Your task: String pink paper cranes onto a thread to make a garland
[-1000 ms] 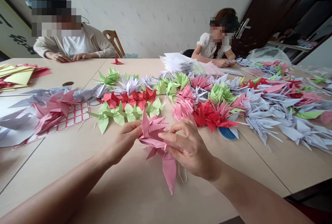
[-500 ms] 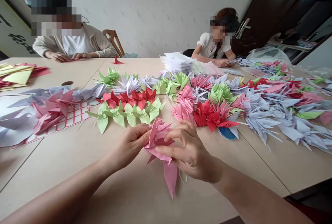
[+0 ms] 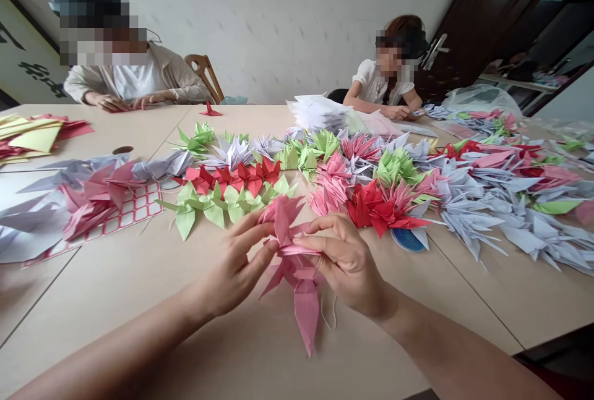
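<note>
While the left hand and the right hand close on a pink origami crane from either side, the fingers of both curl in against its folds, leaving only a narrow gap between the hands. The crane sits low over the bench, its long pointed tail angled down and a thin white thread showing just to the right of that tail.

Just beyond the hands lies a row of green paper cranes, touching a cluster of red paper cranes. More folded cranes in pink, red, green and lavender spread across the bench to the right, with a large drift of lavender paper cranes nearest the right edge. A blue disc is tucked under their near side. On the left, a sheet of red-gridded labels lies partly under pink and lavender cranes.

Farther along, a stack of white paper stands near a seated person in a white top. Another seated person rests both forearms on the far end of the bench, beside a small red paper crane.
</note>
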Action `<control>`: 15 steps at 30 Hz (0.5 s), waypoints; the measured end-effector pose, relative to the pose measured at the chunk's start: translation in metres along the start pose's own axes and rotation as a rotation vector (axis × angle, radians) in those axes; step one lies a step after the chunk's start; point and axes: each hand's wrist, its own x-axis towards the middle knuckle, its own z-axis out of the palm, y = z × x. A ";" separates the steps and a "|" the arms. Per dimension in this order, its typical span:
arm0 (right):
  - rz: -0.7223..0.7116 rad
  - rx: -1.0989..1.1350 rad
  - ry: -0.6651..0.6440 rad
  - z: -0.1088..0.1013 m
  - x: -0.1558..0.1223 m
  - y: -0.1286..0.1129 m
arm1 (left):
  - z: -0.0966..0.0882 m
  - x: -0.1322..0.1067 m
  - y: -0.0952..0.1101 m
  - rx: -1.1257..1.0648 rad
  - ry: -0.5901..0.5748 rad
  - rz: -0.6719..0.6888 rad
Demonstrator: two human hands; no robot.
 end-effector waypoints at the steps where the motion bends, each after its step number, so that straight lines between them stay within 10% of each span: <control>1: 0.010 0.007 -0.001 0.000 0.000 0.000 | 0.000 -0.002 0.000 0.019 -0.006 0.050; 15: 0.047 0.091 0.003 0.000 -0.001 -0.004 | 0.007 -0.003 -0.012 0.269 0.114 0.392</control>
